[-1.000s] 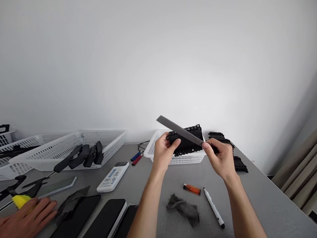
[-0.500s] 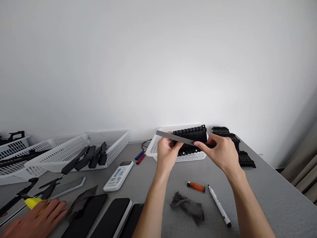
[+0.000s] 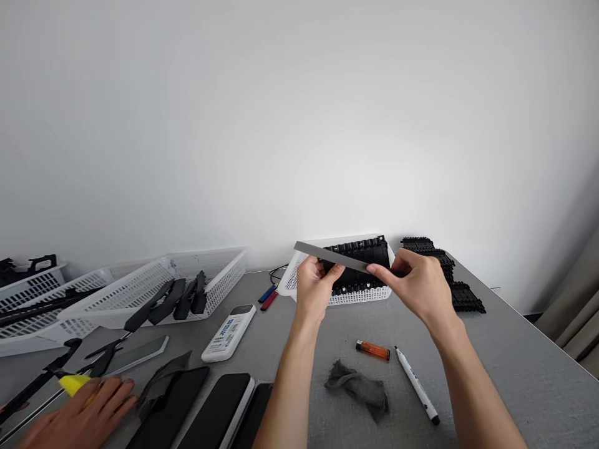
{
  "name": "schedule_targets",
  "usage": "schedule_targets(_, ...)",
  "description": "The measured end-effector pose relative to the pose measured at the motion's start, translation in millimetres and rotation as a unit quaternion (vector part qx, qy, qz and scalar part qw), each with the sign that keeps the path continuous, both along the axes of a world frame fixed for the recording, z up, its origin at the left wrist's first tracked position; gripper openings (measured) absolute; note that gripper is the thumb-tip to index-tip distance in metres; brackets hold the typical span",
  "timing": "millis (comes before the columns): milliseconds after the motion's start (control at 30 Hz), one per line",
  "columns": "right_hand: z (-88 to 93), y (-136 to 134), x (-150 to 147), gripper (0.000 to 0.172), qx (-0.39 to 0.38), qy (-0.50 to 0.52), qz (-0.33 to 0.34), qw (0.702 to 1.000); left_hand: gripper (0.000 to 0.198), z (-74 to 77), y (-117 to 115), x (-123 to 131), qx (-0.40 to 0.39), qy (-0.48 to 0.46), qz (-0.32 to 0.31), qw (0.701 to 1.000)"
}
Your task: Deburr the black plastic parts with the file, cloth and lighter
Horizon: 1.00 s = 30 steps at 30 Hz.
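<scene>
At the far left we saw a co-worker's hand (image 3: 91,408) over a yellow object (image 3: 72,382); we could not tell how firmly it gripped. Beyond it sat a long white basket (image 3: 224,288) with dark pieces (image 3: 166,302) at its near side, some reaching over the rim, perhaps to be easily picked up. Nearer us, dark slabs (image 3: 216,405) and a white device (image 3: 228,335) lay flat. Our left hand (image 3: 317,290) pinched the black ridged part (image 3: 367,251) at its left end, thumb on the near face, the other fingers mostly hidden; that seemed to steady it while leaving the rest of its face exposed. The part was raised in front of a smaller white basket (image 3: 289,279). A flat grey bar (image 3: 330,255) slanted across it above our left thumb, though we could not tell whether the two touched. Our right hand (image 3: 421,280) closed around the bar's dark end, thumb laid along the top, probably for control of its angle. A crumpled cloth (image 3: 359,390), an orange lighter (image 3: 373,350) and a marker (image 3: 418,386) lay between our forearms, below the work, leaving air for the bar to swing. Past similar black parts (image 3: 467,298), the tabletop (image 3: 524,368) ran to its slanting right edge, giving our right elbow room.
</scene>
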State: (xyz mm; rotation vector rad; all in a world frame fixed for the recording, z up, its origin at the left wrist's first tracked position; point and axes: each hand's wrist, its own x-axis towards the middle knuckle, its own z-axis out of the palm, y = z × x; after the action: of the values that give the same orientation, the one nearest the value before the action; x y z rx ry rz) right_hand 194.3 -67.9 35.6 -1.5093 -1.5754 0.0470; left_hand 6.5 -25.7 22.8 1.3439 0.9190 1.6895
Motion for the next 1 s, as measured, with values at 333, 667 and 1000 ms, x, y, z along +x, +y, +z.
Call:
schedule_targets(333, -3.1, 9, 21, 0.06, 0.012, 0.033, -0.053, 0.998, 0.04, 1.2, 2, -5, -0.03, -0.057, -0.039, 0.997)
schedule_targets(667, -2.0, -2, -13, 0.06, 0.012, -0.032, -0.037, 0.999, 0.03, 0.0, 2, -3, -0.014, -0.045, -0.021, 0.999)
schedule_targets(1000, -2.8, 5, 29, 0.064, 0.01, 0.033, -0.117, 0.993, 0.041, -4.7, 8, -7, -0.039, -0.056, -0.012, 0.998)
